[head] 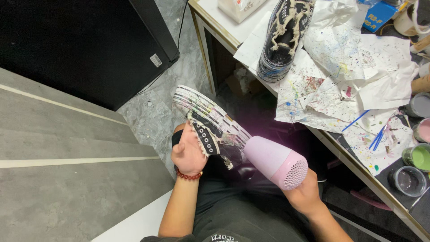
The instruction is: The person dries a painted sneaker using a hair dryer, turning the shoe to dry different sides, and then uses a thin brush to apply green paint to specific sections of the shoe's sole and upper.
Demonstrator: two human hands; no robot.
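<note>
A black high-top sneaker [210, 123] with a paint-streaked white sole is held tilted at frame centre, and a pink hair dryer [277, 162] is aimed at it from lower right.

At the far edge of your table [224, 33] stand a cream-white carton [239, 7] near its left corner and a blue box [377, 16] with yellow print farther right, while a small white barcode label [156, 60] marks the black cabinet [89, 45] beside it.
</note>
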